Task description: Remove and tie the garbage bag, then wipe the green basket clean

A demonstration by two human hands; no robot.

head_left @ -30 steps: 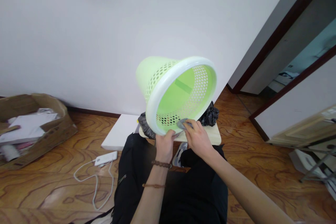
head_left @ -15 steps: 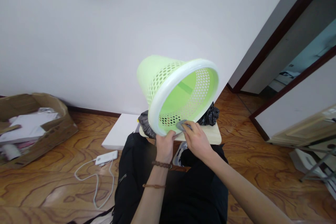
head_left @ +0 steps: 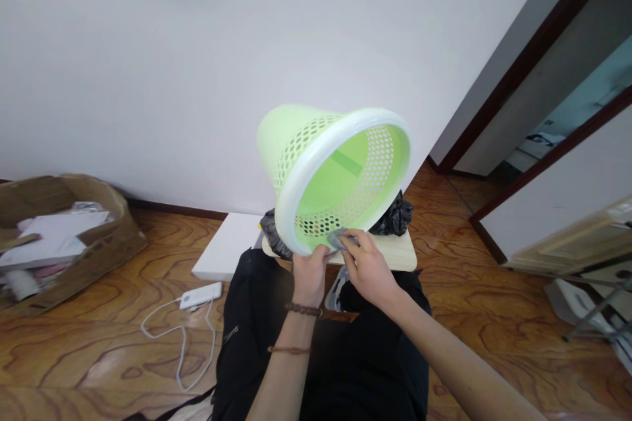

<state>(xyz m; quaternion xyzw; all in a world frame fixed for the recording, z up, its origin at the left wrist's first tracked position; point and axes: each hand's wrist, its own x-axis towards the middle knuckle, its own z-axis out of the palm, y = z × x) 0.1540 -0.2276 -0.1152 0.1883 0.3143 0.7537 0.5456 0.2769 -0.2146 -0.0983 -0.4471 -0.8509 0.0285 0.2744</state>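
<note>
A light green plastic wastebasket (head_left: pixel 291 145) with a white rim and a band of holes lies tilted, its mouth turned towards me and to the right. My left hand (head_left: pixel 310 276) grips the lower edge of the rim, thumb on top. Just right of it, my right hand (head_left: pixel 369 266) pinches a grey cloth (head_left: pixel 338 237) and presses it against the inside of the wastebasket near the rim. Black plastic bags (head_left: pixel 395 216) show on both sides behind the wastebasket, on a pale wooden stool (head_left: pixel 395 253) that is partly covered.
A cardboard box (head_left: pixel 111 256) with papers stands on the floor at the left. A white flat box (head_left: pixel 222 247) and a white power strip (head_left: pixel 200 297) with its cord lie nearer. The wall (head_left: pixel 197 79) rises behind; a doorway and a metal-legged rack are at the right.
My right hand has shifted slightly left with the cloth along the inside of the rim. The wastebasket has turned or tipped a little; my left hand stays on the rim.
</note>
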